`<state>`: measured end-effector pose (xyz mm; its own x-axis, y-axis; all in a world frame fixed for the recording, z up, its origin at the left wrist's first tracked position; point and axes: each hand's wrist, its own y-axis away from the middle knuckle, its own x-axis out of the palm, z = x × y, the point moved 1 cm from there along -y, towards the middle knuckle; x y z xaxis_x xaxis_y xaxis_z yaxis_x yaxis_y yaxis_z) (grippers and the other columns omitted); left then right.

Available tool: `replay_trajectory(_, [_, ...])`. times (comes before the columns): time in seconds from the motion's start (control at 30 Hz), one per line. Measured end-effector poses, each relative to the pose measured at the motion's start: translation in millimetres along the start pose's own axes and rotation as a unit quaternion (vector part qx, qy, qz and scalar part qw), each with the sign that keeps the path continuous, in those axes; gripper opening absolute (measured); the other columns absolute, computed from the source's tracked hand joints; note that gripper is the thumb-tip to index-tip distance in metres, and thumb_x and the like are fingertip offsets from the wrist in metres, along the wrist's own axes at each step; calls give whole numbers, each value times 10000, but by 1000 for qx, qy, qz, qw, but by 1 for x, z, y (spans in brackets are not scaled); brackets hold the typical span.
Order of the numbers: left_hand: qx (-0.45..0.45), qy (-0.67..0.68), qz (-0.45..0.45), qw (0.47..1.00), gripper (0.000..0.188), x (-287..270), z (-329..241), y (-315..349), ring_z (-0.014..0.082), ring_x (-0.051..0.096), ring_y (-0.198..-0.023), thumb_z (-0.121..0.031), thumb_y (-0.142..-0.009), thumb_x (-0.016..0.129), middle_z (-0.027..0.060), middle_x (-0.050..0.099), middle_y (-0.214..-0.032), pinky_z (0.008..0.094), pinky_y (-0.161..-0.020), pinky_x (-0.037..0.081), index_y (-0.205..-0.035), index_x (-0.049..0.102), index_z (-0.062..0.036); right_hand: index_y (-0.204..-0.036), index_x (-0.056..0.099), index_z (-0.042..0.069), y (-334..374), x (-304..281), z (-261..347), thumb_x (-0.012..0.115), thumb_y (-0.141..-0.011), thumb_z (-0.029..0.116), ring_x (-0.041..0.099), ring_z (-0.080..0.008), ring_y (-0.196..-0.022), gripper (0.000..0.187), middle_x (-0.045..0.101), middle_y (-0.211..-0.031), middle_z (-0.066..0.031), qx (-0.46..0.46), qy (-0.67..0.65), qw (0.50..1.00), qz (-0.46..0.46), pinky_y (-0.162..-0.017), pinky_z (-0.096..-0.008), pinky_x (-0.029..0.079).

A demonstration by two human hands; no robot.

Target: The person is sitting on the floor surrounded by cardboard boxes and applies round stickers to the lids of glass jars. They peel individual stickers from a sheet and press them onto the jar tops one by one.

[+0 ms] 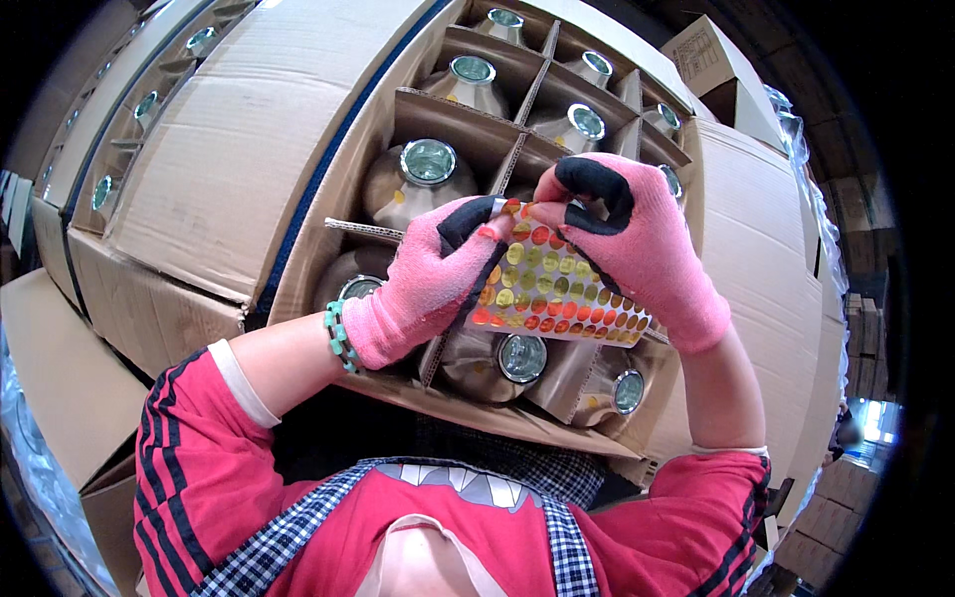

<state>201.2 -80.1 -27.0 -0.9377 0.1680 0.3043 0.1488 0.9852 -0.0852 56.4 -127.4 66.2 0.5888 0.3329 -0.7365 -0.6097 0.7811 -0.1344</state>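
Observation:
Both my hands wear pink gloves with black fingertips, and a sheet of round gold stickers [562, 284] is between them. My left hand [423, 274] grips the sheet's upper left corner between thumb and fingers. At the sheet's top edge, my right hand [642, 229] is pinched close to a sticker; whether one has come off is too small to tell. Below the sheet stands an open carton [298, 264] split by cardboard dividers [532, 85]. Its cells hold glass vessels with round silvery rims, such as one left of my hands [430, 162] and one beneath the sheet [521, 358].
At the left is another open carton [199, 159] with similar vessels along its side. A carton flap [761, 249] spreads out on the right. A raised cardboard box [721, 75] stands at the back right. Stacked cartons [831, 502] and clear plastic wrap [801, 149] line the right side.

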Motion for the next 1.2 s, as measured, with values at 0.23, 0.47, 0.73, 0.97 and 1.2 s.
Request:
replay_trajectory(0.23, [-9,58,13,998,219,1,-4,1,62,503,-789,-167,-849,488,25,569,-831,218,-698,431,-965,539,11,-759,556,-14,1,7,-5,615,-668,45,530,-197,-611,123,546,-675,-133,-18,-13,1000,-21,-584,-277,428])
replay_trajectory(0.47, [-21,15,-18,1000,225,1,0,0,53,497,-719,-186,-843,507,14,560,-795,201,-633,422,-968,546,-3,-732,540,13,3,9,-8,603,-643,39,533,-302,-661,112,533,-678,-133,-85,49,995,-36,-597,-330,429])
replay_trajectory(0.73, [-97,32,-55,993,205,-1,10,0,19,428,-596,-196,-836,514,-28,507,-688,166,-512,360,-912,559,-10,-726,559,36,-1,8,-23,617,-660,45,564,-199,-679,89,560,-697,-86,-82,-52,994,-44,-636,-282,439])
replay_trajectory(0.97, [-122,-2,-37,992,204,10,6,2,24,424,-639,-190,-828,525,-32,506,-686,174,-555,371,-881,548,6,-758,616,57,-64,-144,-230,648,-703,219,531,-103,-575,174,576,-619,-24,150,135,959,-198,-562,-236,424])
replay_trajectory(1.2, [-118,-38,-33,992,203,4,4,6,23,432,-637,-188,-833,520,-30,512,-699,176,-554,373,-899,540,3,-796,603,45,-87,-127,-284,646,-622,252,580,-255,-786,274,606,-794,-146,272,387,881,-25,-714,-337,442])
